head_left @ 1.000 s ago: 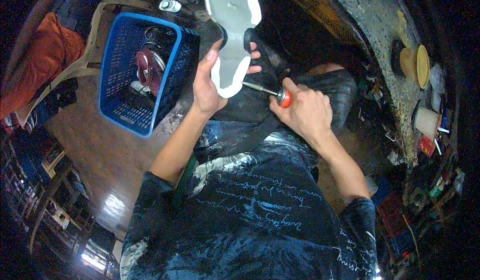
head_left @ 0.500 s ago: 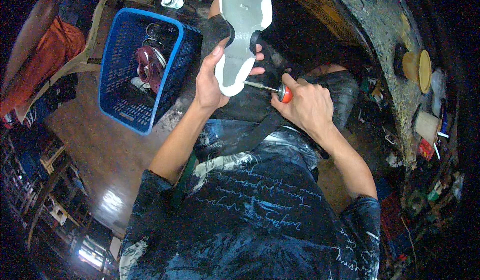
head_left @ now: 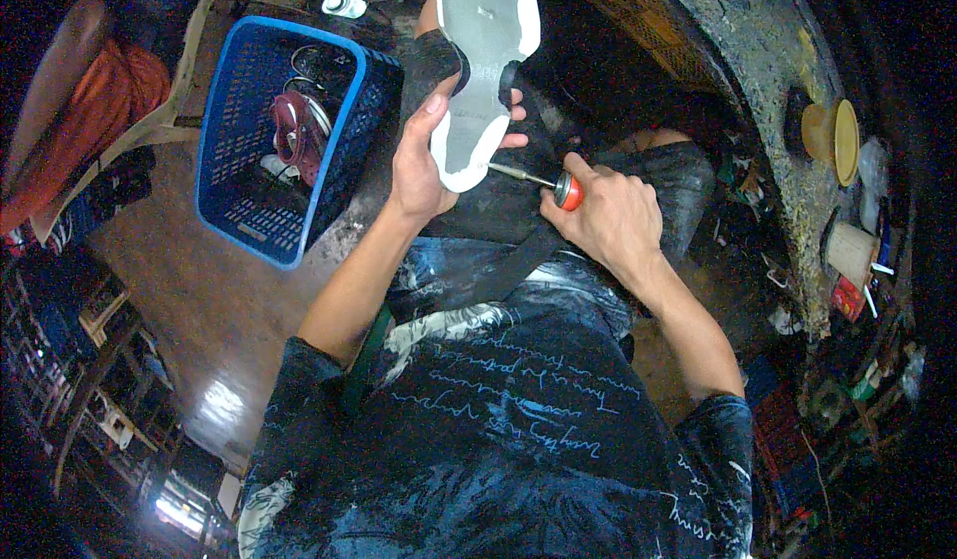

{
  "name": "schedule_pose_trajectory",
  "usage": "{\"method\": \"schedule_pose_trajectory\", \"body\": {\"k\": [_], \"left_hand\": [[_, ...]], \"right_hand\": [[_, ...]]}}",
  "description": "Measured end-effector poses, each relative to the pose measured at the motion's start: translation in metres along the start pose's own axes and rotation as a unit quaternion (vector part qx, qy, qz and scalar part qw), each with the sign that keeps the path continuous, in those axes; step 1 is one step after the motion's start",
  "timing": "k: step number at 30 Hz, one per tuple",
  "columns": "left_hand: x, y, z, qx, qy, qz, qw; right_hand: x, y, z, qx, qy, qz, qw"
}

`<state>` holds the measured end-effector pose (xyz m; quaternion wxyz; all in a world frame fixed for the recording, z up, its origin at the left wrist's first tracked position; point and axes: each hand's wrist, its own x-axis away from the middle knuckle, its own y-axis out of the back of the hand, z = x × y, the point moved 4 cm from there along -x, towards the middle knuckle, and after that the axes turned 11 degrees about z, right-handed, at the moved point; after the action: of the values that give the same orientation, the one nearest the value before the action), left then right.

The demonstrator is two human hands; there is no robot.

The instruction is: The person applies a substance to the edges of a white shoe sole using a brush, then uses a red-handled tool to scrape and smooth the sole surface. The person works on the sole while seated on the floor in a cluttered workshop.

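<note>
A grey shoe sole [head_left: 482, 70] with a white rim is held above the dark-clothed lap, its lower end toward the wearer's body. It is grasped by the left hand [head_left: 419, 165], with the thumb on one side and the fingertips showing at the other. A red-handled tool [head_left: 568, 191] is clenched in the right hand [head_left: 620, 212]; its thin metal tip is placed at the white rim, though contact cannot be told. To the left, a maroon shoe [head_left: 291, 132] is contained in a blue basket [head_left: 339, 140]. Beyond the basket, a white bottle [head_left: 344, 4] is seen; at far right, a yellow bowl [head_left: 845, 142].
</note>
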<state>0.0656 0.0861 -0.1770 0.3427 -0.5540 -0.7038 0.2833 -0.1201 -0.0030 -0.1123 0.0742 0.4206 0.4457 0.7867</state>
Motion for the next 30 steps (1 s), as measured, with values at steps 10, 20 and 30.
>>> {"method": "schedule_pose_trajectory", "body": {"k": [10, 20, 30], "left_hand": [[-0.003, 0.000, 0.003, 0.004, -0.001, -0.010, 1.000], [-0.007, -0.003, 0.003, 0.002, -0.004, -0.017, 1.000], [-0.008, -0.006, 0.002, -0.072, -0.018, -0.021, 0.997]], "right_hand": [[0.004, -0.006, 0.001, -0.008, -0.004, -0.001, 1.000], [-0.007, 0.000, -0.009, -0.024, -0.056, -0.024, 0.998], [0.006, -0.004, -0.002, -0.087, -0.050, 0.044, 0.994]]}}
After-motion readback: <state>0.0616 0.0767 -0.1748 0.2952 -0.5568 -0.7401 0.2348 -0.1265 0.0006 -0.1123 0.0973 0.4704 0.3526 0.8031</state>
